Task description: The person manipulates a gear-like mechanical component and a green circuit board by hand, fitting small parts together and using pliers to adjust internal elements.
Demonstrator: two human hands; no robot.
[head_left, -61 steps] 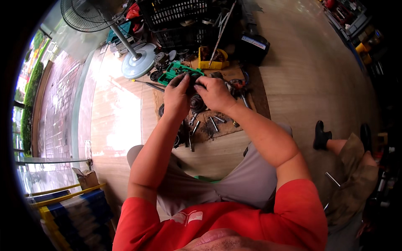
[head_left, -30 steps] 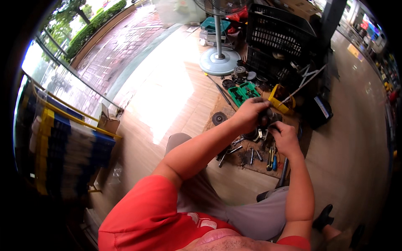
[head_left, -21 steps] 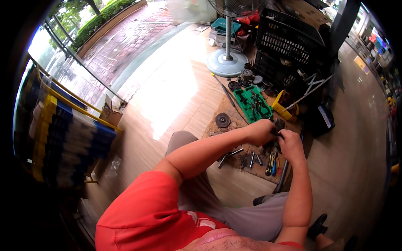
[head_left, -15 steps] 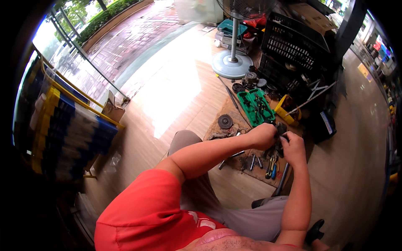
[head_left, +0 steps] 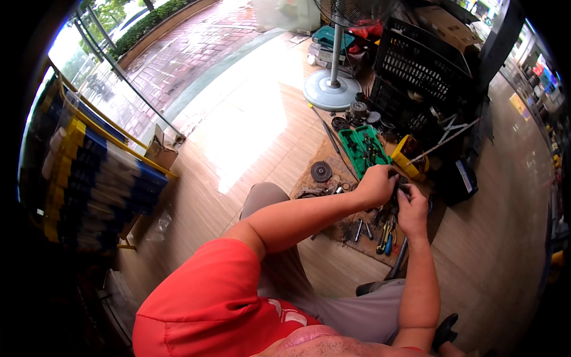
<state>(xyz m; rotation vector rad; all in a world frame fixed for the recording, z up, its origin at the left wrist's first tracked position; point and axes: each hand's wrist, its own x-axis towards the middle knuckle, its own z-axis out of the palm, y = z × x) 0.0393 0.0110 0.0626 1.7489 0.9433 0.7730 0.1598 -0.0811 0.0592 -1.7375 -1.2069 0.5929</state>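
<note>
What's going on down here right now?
Someone in a red shirt has the left hand and right hand close together on a small dark part, mostly hidden by the grip. It is held up over a brown board. An open green tool case, a dark round disc and a blue-handled tool lie nearby.

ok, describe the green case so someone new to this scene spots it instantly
Find the standing fan's pale round base, upper centre. Go down and slightly right to the green case, just beyond the left hand. Unlike the yellow bin on its right, it is bright green, shallow and lies open.
</note>
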